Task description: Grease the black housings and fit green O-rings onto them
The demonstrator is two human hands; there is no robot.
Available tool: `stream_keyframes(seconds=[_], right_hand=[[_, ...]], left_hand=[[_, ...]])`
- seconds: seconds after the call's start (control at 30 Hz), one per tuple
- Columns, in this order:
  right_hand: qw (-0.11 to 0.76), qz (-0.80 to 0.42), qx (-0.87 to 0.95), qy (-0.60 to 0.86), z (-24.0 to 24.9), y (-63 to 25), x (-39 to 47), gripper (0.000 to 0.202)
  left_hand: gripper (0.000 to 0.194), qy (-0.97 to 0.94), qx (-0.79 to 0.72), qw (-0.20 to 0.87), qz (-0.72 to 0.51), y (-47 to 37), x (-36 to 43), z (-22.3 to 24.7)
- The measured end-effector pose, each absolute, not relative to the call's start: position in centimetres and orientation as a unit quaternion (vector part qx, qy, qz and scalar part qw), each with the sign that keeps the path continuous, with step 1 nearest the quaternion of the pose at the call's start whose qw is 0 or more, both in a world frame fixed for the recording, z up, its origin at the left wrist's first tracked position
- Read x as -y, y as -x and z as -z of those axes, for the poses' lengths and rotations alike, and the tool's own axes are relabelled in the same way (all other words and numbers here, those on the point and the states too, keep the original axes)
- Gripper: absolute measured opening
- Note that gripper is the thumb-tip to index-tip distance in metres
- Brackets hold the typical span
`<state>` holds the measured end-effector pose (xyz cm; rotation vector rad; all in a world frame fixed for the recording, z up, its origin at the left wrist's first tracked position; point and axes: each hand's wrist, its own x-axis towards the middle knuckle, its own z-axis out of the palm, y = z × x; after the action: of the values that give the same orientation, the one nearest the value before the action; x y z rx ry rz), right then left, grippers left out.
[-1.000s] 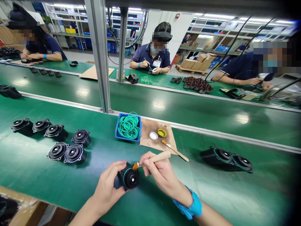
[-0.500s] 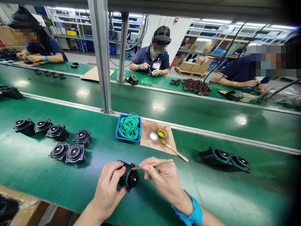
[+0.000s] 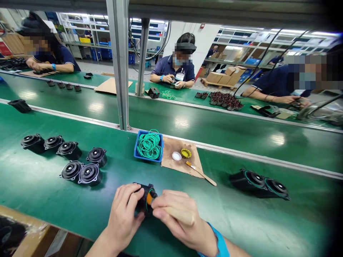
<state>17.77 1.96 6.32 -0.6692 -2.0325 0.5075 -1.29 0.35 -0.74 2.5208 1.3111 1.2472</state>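
My left hand [image 3: 124, 210] is wrapped round a black round housing [image 3: 142, 198], tilted with its face to the right. A green ring sits around that face. In my right hand [image 3: 179, 217] is a wooden-handled brush [image 3: 178, 215]; its orange bristles touch the housing's face at the ring. My right fingers hide part of the face. Beyond my hands, a blue tray [image 3: 136, 154] holds green rings. Beside it, brown cardboard [image 3: 168, 165] bears a white lid [image 3: 176, 156], a yellow-rimmed container [image 3: 185, 153] and a second brush [image 3: 205, 176].
Several black housings [image 3: 89, 174] stand at the left, and two with green rings [image 3: 253, 178] lie at the right. A metal post [image 3: 120, 71] rises behind the tray. Across the bench, people work with small parts; one person [image 3: 173, 69] is at the centre.
The brush in my right hand has turned, its handle now pointing down and towards me, with its bristles across the housing's face. The view has shifted slightly, moving the scene rightward.
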Motion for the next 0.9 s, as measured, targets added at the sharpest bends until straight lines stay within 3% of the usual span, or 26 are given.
stream_keyframes(seconds=[0.4, 0.53, 0.73, 0.9], right_hand=[[0.358, -0.118, 0.904, 0.203, -5.3, -18.0, -0.8, 0.047], [0.360, -0.120, 0.896, 0.231, -5.7, -19.1, -1.2, 0.043], [0.515, -0.286, 0.743, 0.318, -6.6, -21.9, -1.3, 0.026], [0.426, -0.327, 0.768, 0.349, -7.7, -21.3, -1.5, 0.020]], left_hand=[[0.036, -0.763, -0.466, 0.105, -0.435, 1.4, -0.6, 0.8], [0.045, -0.717, -0.482, 0.231, -0.448, 1.7, -0.6, 0.8], [0.061, -0.566, -0.475, 0.511, -0.439, 2.2, -0.6, 0.1], [0.057, -0.580, -0.439, 0.536, -0.429, 1.8, -0.6, -0.1]])
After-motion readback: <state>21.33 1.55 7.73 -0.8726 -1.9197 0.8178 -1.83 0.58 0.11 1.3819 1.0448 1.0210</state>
